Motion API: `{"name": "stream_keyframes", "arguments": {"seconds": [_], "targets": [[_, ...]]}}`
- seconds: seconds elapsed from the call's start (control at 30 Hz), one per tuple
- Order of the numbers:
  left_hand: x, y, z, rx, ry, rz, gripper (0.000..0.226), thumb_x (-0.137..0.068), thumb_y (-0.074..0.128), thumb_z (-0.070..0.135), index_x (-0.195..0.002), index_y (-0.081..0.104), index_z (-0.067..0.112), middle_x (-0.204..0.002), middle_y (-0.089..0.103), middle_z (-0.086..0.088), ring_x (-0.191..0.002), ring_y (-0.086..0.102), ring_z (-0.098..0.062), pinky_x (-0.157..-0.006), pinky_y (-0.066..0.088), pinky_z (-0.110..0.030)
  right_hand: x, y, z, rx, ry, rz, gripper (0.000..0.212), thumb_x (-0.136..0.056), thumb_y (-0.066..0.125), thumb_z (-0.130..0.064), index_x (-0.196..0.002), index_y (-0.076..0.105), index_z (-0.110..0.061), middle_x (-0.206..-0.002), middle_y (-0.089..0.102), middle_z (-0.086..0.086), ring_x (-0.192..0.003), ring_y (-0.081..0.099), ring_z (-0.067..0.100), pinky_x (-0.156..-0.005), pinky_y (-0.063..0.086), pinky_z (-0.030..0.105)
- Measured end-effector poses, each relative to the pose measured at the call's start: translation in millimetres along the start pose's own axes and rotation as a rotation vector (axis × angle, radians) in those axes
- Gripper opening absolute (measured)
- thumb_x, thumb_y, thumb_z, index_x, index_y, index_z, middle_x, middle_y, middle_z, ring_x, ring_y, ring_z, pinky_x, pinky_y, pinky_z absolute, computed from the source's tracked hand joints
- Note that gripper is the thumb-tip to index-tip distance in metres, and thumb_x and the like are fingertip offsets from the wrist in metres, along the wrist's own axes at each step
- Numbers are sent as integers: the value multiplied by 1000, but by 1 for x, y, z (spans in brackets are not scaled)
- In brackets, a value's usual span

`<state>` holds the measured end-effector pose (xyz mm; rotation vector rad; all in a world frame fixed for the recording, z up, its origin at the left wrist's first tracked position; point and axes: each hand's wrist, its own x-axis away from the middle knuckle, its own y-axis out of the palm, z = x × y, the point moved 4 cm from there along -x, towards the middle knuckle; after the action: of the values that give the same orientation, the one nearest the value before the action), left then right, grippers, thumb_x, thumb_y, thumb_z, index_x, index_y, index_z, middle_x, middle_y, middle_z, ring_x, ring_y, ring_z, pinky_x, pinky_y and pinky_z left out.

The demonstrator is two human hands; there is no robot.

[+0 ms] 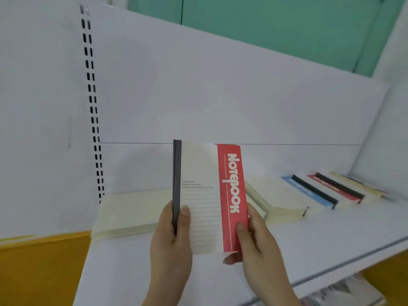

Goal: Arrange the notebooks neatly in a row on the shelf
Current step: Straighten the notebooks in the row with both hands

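Observation:
A cream notebook (202,195) with a black spine and a red band reading NOTEBOOK is held upright above the white shelf (331,235). My left hand (170,237) grips its spine edge, thumb on the front cover. My right hand (254,237) pinches the red edge at the lower right. Behind it, a stack of cream notebooks (128,213) lies flat at the left. More cream notebooks (271,199) lie fanned to the right, followed by a blue-banded notebook (309,191) and a red-banded notebook (337,188), both flat with black spines.
A white back panel with a slotted upright (92,107) rises behind the shelf. The shelf's front edge (353,259) runs diagonally at the right, with items on a lower level (335,292). Yellow surface (39,268) shows at the lower left.

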<state>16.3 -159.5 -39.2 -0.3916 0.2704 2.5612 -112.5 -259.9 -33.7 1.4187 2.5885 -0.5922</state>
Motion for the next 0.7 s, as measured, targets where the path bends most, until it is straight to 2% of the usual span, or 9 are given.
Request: {"name": "stream_keyframes", "arguments": {"seconds": [0.1, 0.2, 0.3, 0.37, 0.4, 0.43, 0.53, 0.6, 0.7], "targets": [[11, 41, 2, -15, -7, -70, 17, -102, 45, 32, -109, 60, 35, -91, 67, 29, -86, 61, 10, -61, 43, -3, 7, -47, 4, 94, -45, 78, 46, -98, 49, -30, -131, 36, -60, -101, 66, -19, -67, 66, 15, -57, 55, 21], [28, 86, 8, -20, 27, -124, 26, -102, 44, 34, -124, 56, 41, -98, 67, 31, -92, 60, 12, -65, 43, -1, 14, -96, 20, 120, -1, 180, 49, -94, 57, -33, -128, 35, -59, -101, 61, -27, -76, 65, 6, -56, 54, 19], [45, 137, 11, 5, 34, -158, 39, -101, 45, 34, -138, 43, 48, -110, 67, 28, -95, 60, 16, -67, 45, -1, 21, -143, 38, 279, -7, 234, 59, -89, 58, -45, -126, 19, -70, -109, 44, -45, -95, 57, -10, -71, 56, 17], [56, 173, 8, 0, 31, -171, 45, -102, 45, 34, -144, 37, 49, -116, 64, 29, -98, 58, 17, -68, 44, 0, 25, -176, 47, 419, -10, 217, 67, -85, 57, -55, -134, 12, -64, -109, 31, -50, -101, 44, -22, -70, 46, 1], [62, 192, 6, -9, 29, -181, 46, -102, 44, 34, -145, 36, 49, -117, 63, 31, -100, 57, 18, -69, 43, 2, 26, -195, 53, 476, 4, 194, 74, -83, 57, -60, -138, 9, -59, -112, 28, -48, -103, 43, -20, -70, 43, -2], [68, 211, 3, -21, 33, -190, 46, -103, 43, 33, -146, 36, 50, -120, 61, 32, -102, 55, 19, -70, 41, 3, 26, -215, 59, 539, 36, 164, 80, -80, 57, -64, -141, 6, -54, -117, 26, -44, -104, 45, -13, -77, 44, 0], [88, 273, -2, -66, 31, -210, 44, -105, 42, 31, -143, 39, 53, -123, 57, 37, -106, 51, 21, -73, 40, 3, 24, -281, 72, 705, 94, 78, 91, -76, 53, -71, -146, 1, -44, -139, 25, -26, -116, 40, 1, -101, 43, 21], [99, 313, -7, -89, 16, -220, 43, -105, 40, 30, -142, 39, 54, -122, 58, 36, -109, 54, 14, -76, 41, -3, 21, -324, 83, 774, 62, 28, 93, -73, 46, -75, -148, 0, -43, -144, 23, -22, -125, 37, 3, -105, 43, 25], [111, 364, -15, -116, -16, -217, 43, -106, 37, 30, -143, 40, 52, -129, 59, 25, -109, 57, 6, -79, 43, -13, 14, -377, 100, 837, 27, -41, 100, -66, 38, -82, -149, -1, -42, -144, 22, -22, -126, 35, 2, -103, 44, 22]]}}
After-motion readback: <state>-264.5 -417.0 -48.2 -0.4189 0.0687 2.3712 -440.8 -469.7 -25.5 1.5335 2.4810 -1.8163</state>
